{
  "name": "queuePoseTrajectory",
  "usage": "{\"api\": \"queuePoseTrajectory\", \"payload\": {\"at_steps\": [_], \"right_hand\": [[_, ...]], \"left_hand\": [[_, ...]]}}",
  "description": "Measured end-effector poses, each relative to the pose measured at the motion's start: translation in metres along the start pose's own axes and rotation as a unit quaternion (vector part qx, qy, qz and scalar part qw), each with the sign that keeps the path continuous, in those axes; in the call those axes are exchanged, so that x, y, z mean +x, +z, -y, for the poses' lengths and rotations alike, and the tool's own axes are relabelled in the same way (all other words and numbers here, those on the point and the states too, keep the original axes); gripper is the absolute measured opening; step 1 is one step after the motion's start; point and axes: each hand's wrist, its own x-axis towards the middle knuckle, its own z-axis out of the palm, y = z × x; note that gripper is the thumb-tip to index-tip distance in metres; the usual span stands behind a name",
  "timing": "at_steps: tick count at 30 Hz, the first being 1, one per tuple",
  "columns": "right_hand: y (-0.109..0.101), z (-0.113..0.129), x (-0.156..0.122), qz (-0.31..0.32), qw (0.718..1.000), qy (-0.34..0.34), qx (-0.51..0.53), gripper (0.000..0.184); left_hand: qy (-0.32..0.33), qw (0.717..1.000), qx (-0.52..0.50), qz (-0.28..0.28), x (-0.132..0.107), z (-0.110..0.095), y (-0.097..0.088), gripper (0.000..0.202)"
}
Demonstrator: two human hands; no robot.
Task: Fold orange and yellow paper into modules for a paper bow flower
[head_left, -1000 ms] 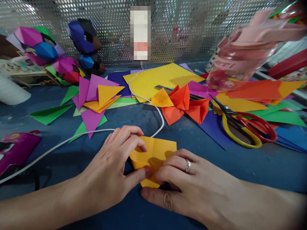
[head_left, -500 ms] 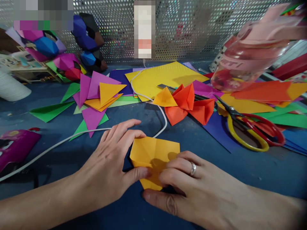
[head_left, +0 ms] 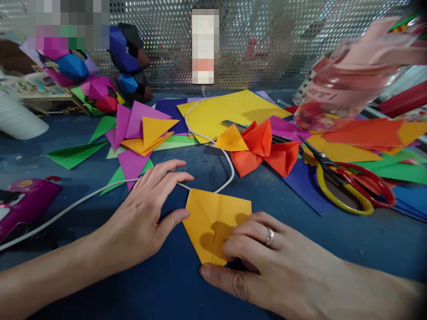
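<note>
A folded yellow-orange sheet of paper (head_left: 203, 218) lies on the dark blue table, with creases across its face. My right hand (head_left: 256, 258) grips its lower right part: curled fingers press on top and the thumb sits along the bottom edge. On the other side, my left hand (head_left: 150, 213) is open, fingers spread, with the thumb tip by the paper's left edge. Beyond the paper stand folded orange-red paper pieces (head_left: 250, 149) and a small folded yellow-orange piece (head_left: 231, 138).
Scissors (head_left: 347, 178) with yellow and red handles lie at right, near a pink bottle (head_left: 343, 93). A white cable (head_left: 83, 200) crosses to a phone (head_left: 205, 49). Folded purple triangles (head_left: 133, 164) and a purple tool (head_left: 30, 200) are at left.
My left hand has moved left off the paper, and its thumb has come away from the paper's face. My right hand stays on the sheet. The view has shifted slightly.
</note>
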Motion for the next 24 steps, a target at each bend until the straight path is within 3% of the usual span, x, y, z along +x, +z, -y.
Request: {"api": "queuePoseTrajectory", "payload": {"at_steps": [3, 5, 8, 11, 13, 15, 18, 21, 24], "right_hand": [[-0.006, 0.001, 0.0, 0.019, 1.0, -0.001, 0.008, 0.034], [-0.009, 0.001, 0.0, 0.023, 1.0, -0.001, 0.007, 0.035], [-0.012, 0.001, 0.001, 0.027, 1.0, -0.003, 0.01, 0.037], [-0.01, 0.0, -0.001, 0.042, 0.999, -0.007, 0.021, 0.038], [-0.008, 0.0, -0.004, 0.012, 0.999, -0.004, 0.034, 0.035], [-0.004, -0.004, -0.008, -0.068, 0.996, 0.023, 0.047, 0.033], [0.002, -0.014, -0.011, -0.167, 0.975, 0.141, 0.031, 0.037], [0.005, -0.025, -0.009, -0.167, 0.959, 0.227, 0.044, 0.042], [0.005, -0.029, -0.007, -0.144, 0.958, 0.229, 0.091, 0.054]], "left_hand": [[0.002, 1.0, 0.003, -0.022, -0.002, 0.0, -0.002, 0.036], [0.025, 0.997, 0.011, -0.065, -0.008, -0.003, -0.002, 0.032], [0.13, 0.985, 0.01, -0.116, -0.021, -0.007, 0.0, 0.031], [0.261, 0.962, -0.008, -0.085, -0.029, -0.012, 0.003, 0.024], [0.3, 0.951, -0.003, -0.075, -0.028, -0.018, 0.003, 0.017], [0.311, 0.947, 0.014, -0.079, -0.023, -0.024, 0.0, 0.017], [0.318, 0.945, 0.028, -0.072, -0.017, -0.029, -0.004, 0.021], [0.315, 0.947, 0.014, -0.059, -0.017, -0.029, -0.003, 0.022], [0.313, 0.949, 0.0, -0.029, -0.021, -0.024, 0.002, 0.02]]}}
